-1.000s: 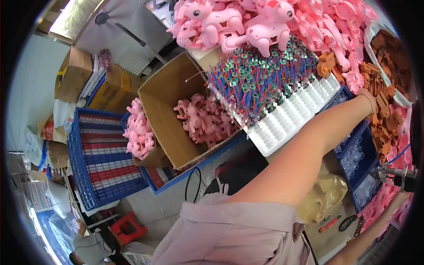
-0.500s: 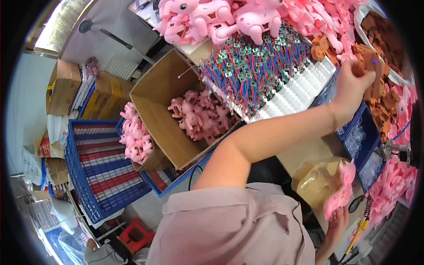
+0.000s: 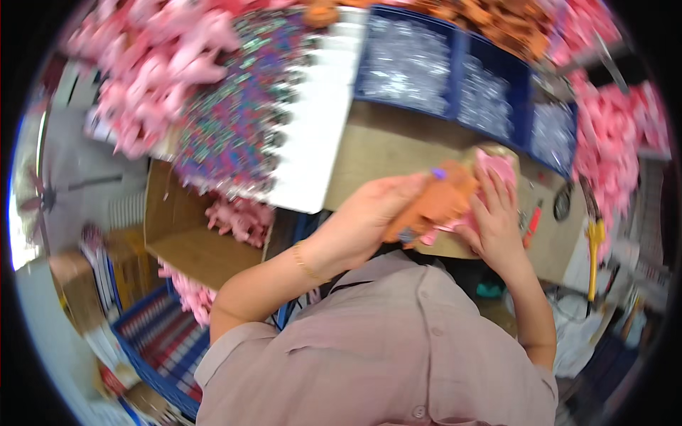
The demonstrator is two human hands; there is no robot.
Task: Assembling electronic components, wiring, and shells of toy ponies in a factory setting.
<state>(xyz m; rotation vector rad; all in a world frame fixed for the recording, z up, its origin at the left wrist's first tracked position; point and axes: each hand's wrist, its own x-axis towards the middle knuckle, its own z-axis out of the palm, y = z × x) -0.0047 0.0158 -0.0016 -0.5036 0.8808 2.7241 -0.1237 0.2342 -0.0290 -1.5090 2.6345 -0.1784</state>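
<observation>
My left hand [image 3: 373,216] grips an orange-brown plastic part [image 3: 435,206] with a small purple spot on its upper end. My right hand [image 3: 499,231] lies over a pink toy shell [image 3: 497,167], its fingers bent across it. The shell rests at a yellowish holder [image 3: 513,153] on the tan worktable [image 3: 398,142], mostly hidden by the hand. The brown part is right beside the right hand; whether it touches the pink shell I cannot tell, as motion blurs it.
Blue bins [image 3: 455,106] of clear small parts line the table's far side, with a brown parts heap [image 3: 497,25] behind. Wired circuit boards [image 3: 241,99] lie on a white foam tray [image 3: 312,121] at left. A cardboard box [image 3: 199,248] holds pink figures. A yellow-handled tool [image 3: 595,248] hangs at right.
My left hand has come back from the brown heap to the body with a brown part. My right hand and the pink shell are now next to it. The view has turned right.
</observation>
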